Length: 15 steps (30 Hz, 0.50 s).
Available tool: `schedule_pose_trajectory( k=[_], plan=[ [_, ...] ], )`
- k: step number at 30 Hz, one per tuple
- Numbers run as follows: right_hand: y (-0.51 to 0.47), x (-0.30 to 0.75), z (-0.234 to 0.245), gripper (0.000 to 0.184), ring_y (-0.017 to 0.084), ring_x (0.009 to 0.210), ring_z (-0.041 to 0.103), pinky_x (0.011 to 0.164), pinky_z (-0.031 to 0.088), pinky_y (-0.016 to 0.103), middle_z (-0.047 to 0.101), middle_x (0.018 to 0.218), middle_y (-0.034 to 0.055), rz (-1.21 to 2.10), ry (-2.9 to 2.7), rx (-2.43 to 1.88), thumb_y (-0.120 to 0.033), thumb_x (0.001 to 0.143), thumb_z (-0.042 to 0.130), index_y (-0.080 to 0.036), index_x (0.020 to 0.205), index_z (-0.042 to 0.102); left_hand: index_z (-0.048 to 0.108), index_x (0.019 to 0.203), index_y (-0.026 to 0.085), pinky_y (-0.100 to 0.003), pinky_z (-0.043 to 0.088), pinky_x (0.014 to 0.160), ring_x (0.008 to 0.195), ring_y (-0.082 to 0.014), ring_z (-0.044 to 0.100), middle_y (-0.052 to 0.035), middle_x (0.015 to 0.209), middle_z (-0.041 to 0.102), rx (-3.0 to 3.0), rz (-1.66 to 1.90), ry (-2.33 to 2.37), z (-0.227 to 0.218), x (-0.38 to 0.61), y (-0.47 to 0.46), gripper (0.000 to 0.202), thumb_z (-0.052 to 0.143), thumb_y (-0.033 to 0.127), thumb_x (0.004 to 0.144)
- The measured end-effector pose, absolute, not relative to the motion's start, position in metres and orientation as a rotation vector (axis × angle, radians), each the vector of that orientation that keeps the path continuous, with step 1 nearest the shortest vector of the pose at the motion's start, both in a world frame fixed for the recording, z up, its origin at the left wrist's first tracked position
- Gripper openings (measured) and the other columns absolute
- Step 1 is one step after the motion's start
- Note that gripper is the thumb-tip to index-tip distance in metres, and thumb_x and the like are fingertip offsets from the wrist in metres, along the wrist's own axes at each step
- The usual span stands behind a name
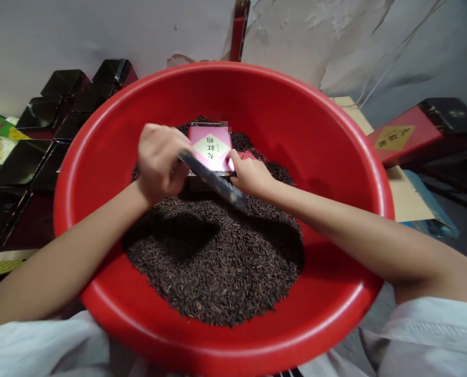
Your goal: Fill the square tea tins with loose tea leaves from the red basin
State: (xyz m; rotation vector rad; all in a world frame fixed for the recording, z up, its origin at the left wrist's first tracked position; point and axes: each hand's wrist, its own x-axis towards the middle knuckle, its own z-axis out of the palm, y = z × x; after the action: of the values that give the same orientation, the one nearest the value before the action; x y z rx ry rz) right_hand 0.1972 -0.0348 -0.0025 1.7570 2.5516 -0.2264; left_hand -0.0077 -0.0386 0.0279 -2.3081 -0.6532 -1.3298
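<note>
Inside a big red plastic tub (335, 157) is a heap of dark loose tea leaves (225, 272). A pink-red tea tin (202, 137) with a pale diamond label lies in the far part of the heap. My right hand (253, 175) grips the tin's near right edge, thumb on its printed face. My left hand (160, 159), fingers curled, holds one end of a narrow dark piece (213, 180), perhaps a tin lid seen edge-on; motion blurs it. This piece crosses in front of the tin's near end and partly hides it.
Several dark-topped tins (41, 112) stand close together left of the tub. Another red tin (402, 133) lies tilted at the right, near flat cardboard (408, 196). A peeling wall (296, 31) rises behind, with a narrow red upright object (239, 31) against it.
</note>
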Motion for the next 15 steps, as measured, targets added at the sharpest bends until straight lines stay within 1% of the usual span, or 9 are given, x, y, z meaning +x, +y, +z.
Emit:
schedule_pose_trajectory(
  k=[2, 3, 4, 5, 7, 9, 12, 15],
  plan=[
    [-0.038, 0.195, -0.006, 0.05, 0.026, 0.078, 0.063, 0.063, 0.035, 0.032, 0.069, 0.092, 0.0175, -0.178, 2.535, 1.74, -0.017, 0.08, 0.045, -0.009, 0.129, 0.042, 0.046, 0.075, 0.021, -0.033, 0.035, 0.061, 0.062, -0.0159, 0.046, -0.0006, 0.066, 0.048, -2.103, -1.54, -1.021, 0.029, -0.017, -0.028, 0.037, 0.029, 0.046, 0.095],
    [-0.04, 0.194, -0.007, 0.049, 0.026, 0.079, 0.063, 0.065, 0.036, 0.033, 0.069, 0.092, 0.0176, -0.142, 2.536, 1.739, -0.018, 0.08, 0.046, -0.009, 0.128, 0.043, 0.044, 0.074, 0.021, -0.033, 0.034, 0.06, 0.063, -0.0165, 0.044, -0.001, 0.066, 0.046, -2.018, -1.537, -1.198, 0.029, -0.023, -0.021, 0.038, 0.029, 0.049, 0.095],
    [-0.041, 0.194, -0.008, 0.048, 0.027, 0.081, 0.063, 0.067, 0.036, 0.033, 0.069, 0.094, 0.0178, -0.099, 2.539, 1.742, -0.019, 0.08, 0.047, -0.009, 0.127, 0.044, 0.044, 0.073, 0.021, -0.034, 0.034, 0.061, 0.064, -0.0171, 0.043, -0.0016, 0.067, 0.046, -1.972, -1.458, -1.363, 0.028, -0.03, -0.014, 0.037, 0.031, 0.049, 0.093],
    [-0.041, 0.194, -0.009, 0.047, 0.028, 0.085, 0.063, 0.069, 0.036, 0.034, 0.068, 0.099, 0.0182, -0.057, 2.543, 1.745, -0.02, 0.08, 0.049, -0.009, 0.125, 0.045, 0.045, 0.074, 0.02, -0.036, 0.034, 0.064, 0.066, -0.0178, 0.043, -0.0025, 0.07, 0.049, -1.958, -1.323, -1.508, 0.026, -0.037, -0.007, 0.033, 0.035, 0.047, 0.091],
    [-0.041, 0.194, -0.008, 0.046, 0.029, 0.094, 0.061, 0.072, 0.035, 0.034, 0.065, 0.109, 0.0188, -0.002, 2.546, 1.742, -0.021, 0.079, 0.052, -0.01, 0.123, 0.046, 0.05, 0.079, 0.02, -0.043, 0.035, 0.074, 0.075, -0.0205, 0.048, -0.0054, 0.081, 0.056, -2.018, -0.959, -1.733, 0.022, -0.049, 0.005, 0.021, 0.042, 0.037, 0.088],
    [-0.04, 0.196, -0.007, 0.047, 0.029, 0.096, 0.061, 0.073, 0.034, 0.034, 0.063, 0.113, 0.019, 0.004, 2.529, 1.742, -0.021, 0.08, 0.053, -0.009, 0.124, 0.045, 0.056, 0.085, 0.019, -0.049, 0.034, 0.08, 0.084, -0.0246, 0.051, -0.0083, 0.093, 0.06, -2.082, -0.615, -1.848, 0.014, -0.055, 0.011, 0.015, 0.045, 0.028, 0.085],
    [-0.039, 0.197, -0.006, 0.047, 0.027, 0.09, 0.061, 0.073, 0.033, 0.034, 0.066, 0.106, 0.0182, -0.038, 2.513, 1.74, -0.022, 0.081, 0.053, -0.007, 0.124, 0.045, 0.063, 0.088, 0.018, -0.05, 0.037, 0.079, 0.092, -0.0301, 0.056, -0.0124, 0.102, 0.063, -2.155, -0.246, -1.833, 0.0, -0.053, 0.011, 0.021, 0.043, 0.019, 0.083],
    [-0.039, 0.197, -0.004, 0.043, 0.027, 0.092, 0.059, 0.075, 0.033, 0.033, 0.066, 0.107, 0.0171, -0.028, 2.584, 1.729, -0.022, 0.081, 0.052, -0.008, 0.121, 0.048, 0.067, 0.092, 0.014, -0.049, 0.042, 0.077, 0.092, -0.0336, 0.061, -0.0171, 0.104, 0.064, -2.235, 0.098, -1.839, -0.01, -0.04, 0.001, 0.026, 0.047, 0.015, 0.077]
  ],
)
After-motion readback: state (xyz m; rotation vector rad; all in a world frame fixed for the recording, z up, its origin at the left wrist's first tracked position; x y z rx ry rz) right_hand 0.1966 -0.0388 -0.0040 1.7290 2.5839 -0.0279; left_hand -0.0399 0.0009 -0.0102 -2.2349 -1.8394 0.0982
